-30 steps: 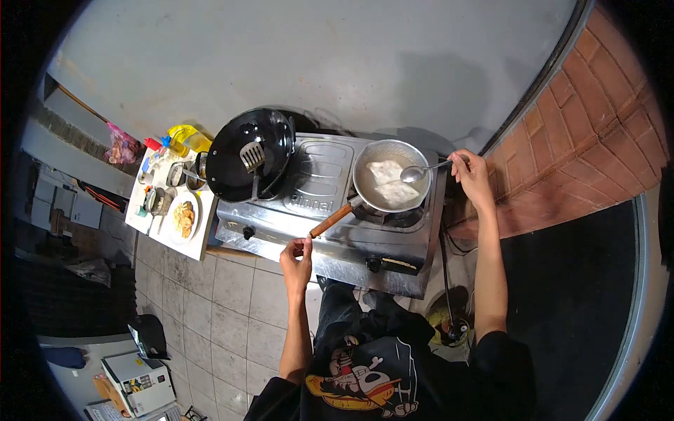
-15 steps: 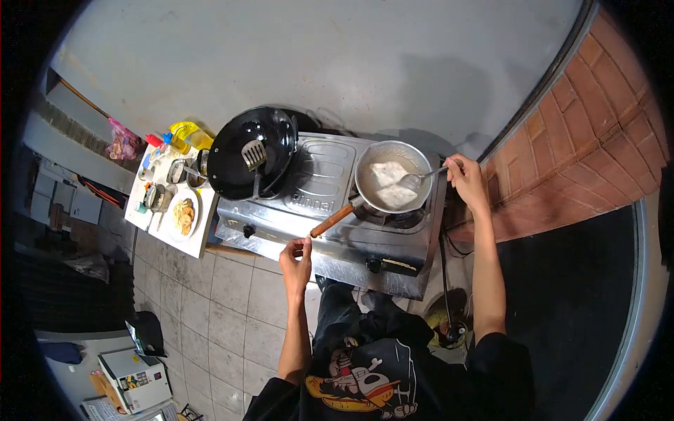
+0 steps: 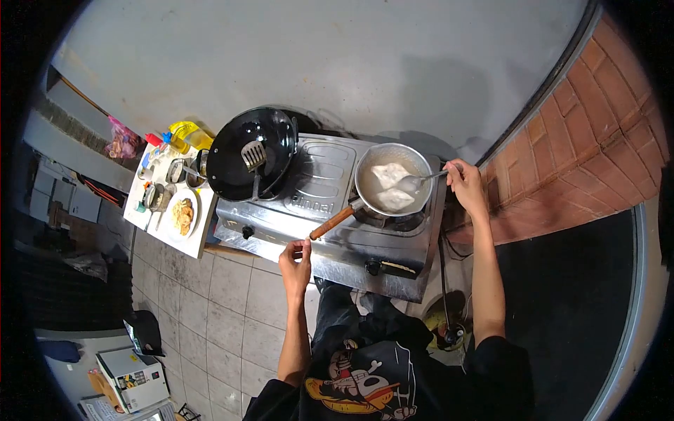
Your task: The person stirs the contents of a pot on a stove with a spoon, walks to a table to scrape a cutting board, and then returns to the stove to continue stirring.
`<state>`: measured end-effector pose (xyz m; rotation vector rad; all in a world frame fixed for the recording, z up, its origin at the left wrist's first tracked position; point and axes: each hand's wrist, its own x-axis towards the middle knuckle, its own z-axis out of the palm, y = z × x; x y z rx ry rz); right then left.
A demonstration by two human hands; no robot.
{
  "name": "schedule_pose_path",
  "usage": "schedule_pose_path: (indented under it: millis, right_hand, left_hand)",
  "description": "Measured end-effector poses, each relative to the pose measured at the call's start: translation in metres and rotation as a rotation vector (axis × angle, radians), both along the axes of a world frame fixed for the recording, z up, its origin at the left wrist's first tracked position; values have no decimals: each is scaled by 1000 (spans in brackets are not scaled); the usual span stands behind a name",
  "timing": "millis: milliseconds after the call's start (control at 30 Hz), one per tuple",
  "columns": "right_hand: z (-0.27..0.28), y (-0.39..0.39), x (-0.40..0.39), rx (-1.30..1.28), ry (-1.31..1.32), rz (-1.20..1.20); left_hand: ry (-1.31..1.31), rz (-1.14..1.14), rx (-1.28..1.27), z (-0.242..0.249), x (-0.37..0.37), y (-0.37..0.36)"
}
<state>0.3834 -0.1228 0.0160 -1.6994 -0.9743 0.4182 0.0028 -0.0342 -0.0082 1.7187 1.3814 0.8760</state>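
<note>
2 pale pieces (image 3: 388, 172) sit in cloudy liquid inside the saucepan (image 3: 393, 149), on the right side of the gas stove (image 3: 319, 168). The right hand (image 3: 465, 188) pinches the spoon (image 3: 435, 173) narrowly by its handle, the bowl at the pieces; a hard push could tear them or slop liquid over the rim. The left hand (image 3: 295, 266) has its fingertips narrowed on the very end of the wooden handle (image 3: 331, 223); so slight a hold could let the pan twist or slide. How firmly it grips, I cannot tell.

Beside the pan, the wok (image 3: 232, 165) holds a slotted turner (image 3: 253, 154) and limits room leftward; the brick wall (image 3: 569, 154) rises near the right hand. Farther left, a plate (image 3: 194, 223) bears food.
</note>
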Motion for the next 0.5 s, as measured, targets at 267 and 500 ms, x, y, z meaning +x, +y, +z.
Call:
schedule_pose_path:
  millis: [267,500]
  right_hand:
    - [-9,-2,-7,-19,108,-9]
    - [-19,-5,-10,-34,195,-9]
  left_hand:
    - [3,13,-2,-1,-1,0]
    - [22,24,-14,4,3,0]
